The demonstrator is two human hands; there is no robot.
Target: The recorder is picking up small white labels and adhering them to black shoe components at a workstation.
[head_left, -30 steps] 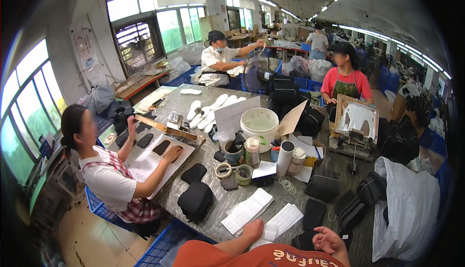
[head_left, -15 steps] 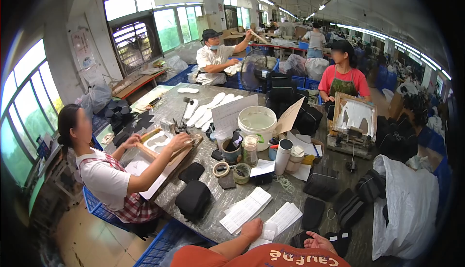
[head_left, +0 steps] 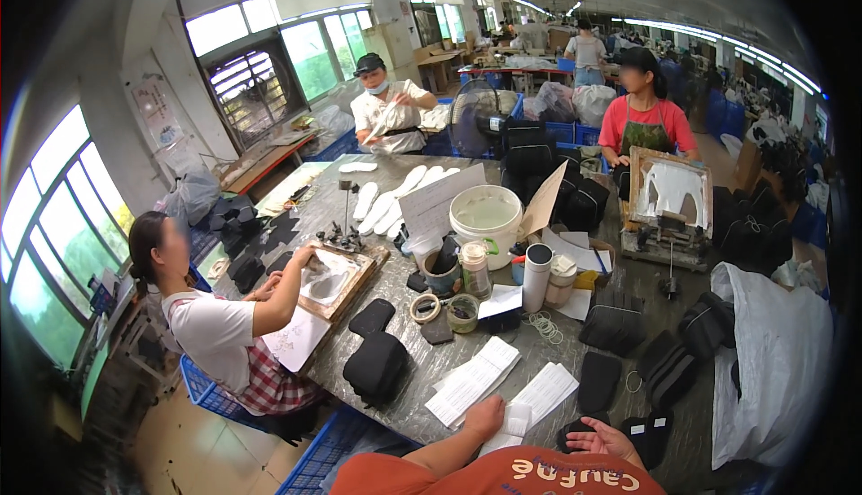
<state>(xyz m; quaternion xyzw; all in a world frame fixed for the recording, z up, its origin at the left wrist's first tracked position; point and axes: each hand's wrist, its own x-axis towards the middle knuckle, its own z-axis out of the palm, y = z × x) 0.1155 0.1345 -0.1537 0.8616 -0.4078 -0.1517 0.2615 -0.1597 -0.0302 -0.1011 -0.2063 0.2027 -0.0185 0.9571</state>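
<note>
Resting flat on white strips (head_left: 512, 405), left hand (head_left: 485, 416); right hand (head_left: 600, 442) open-palmed, its grip empty.

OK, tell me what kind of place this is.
Most likely a shoe or bag workshop floor. White insole-shaped cutouts lie in a row on the long grey worktable, stacks of black padded pieces sit around it, and other workers sit at further tables under strip lights.

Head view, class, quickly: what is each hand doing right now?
Left hand: palm down on the white paper strips, not gripping.
Right hand: open, palm up, empty, above a black fabric piece.
</note>
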